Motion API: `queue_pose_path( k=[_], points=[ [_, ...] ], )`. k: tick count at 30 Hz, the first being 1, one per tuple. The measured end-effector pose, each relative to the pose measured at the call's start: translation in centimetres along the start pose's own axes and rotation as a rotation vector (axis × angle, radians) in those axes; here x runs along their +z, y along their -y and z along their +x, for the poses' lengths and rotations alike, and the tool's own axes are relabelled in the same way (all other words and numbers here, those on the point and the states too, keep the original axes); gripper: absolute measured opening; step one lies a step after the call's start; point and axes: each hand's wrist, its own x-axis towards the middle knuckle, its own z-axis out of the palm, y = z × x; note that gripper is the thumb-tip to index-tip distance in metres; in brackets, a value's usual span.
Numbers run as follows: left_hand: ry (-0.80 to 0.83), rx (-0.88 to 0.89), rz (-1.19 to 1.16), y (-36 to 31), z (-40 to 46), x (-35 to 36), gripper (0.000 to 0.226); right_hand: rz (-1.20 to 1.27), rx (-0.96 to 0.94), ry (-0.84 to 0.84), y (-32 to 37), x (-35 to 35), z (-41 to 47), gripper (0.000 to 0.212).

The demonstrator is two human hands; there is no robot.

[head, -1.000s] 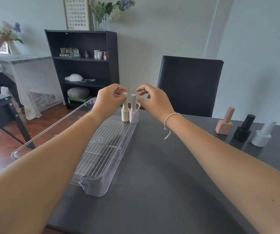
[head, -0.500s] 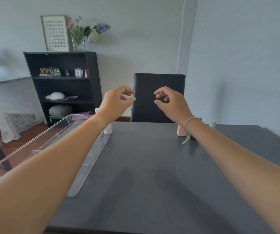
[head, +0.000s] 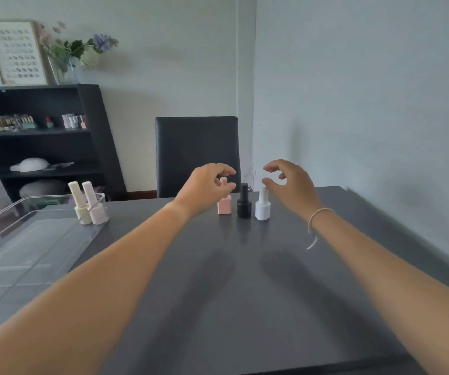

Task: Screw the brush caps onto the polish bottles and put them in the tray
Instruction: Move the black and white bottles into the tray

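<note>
Pink, black and white polish bottles stand capped in a row on our dark table: the pink bottle left, the black bottle in the middle, the white bottle right. Our left hand hovers at the pink cap, fingers loosely curved and holding nothing; our right hand hangs the same way above the white bottle. Well to the left, a cream bottle and a pale pink bottle stand together at the far end of the clear tray.
</note>
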Motion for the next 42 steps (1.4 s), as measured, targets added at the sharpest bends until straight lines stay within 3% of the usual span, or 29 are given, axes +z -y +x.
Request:
queue_pose_path(
  k=[9,23,42],
  points=[
    [0.008,-0.02,0.057,0.1,0.8,3.3,0.039,0.12,0.038,0.101,-1.9,1.0,-0.9,0.014],
    [-0.095,-0.074,-0.094,1.7,2.1,6.3,0.023,0.153,0.046,0.063,-3.5,2.6,-0.5,0.011],
    [-0.195,-0.046,-0.186,1.3,-1.5,-1.3,0.02,0.178,-0.038,0.072,3.3,3.3,-1.0,0.012]
  ],
)
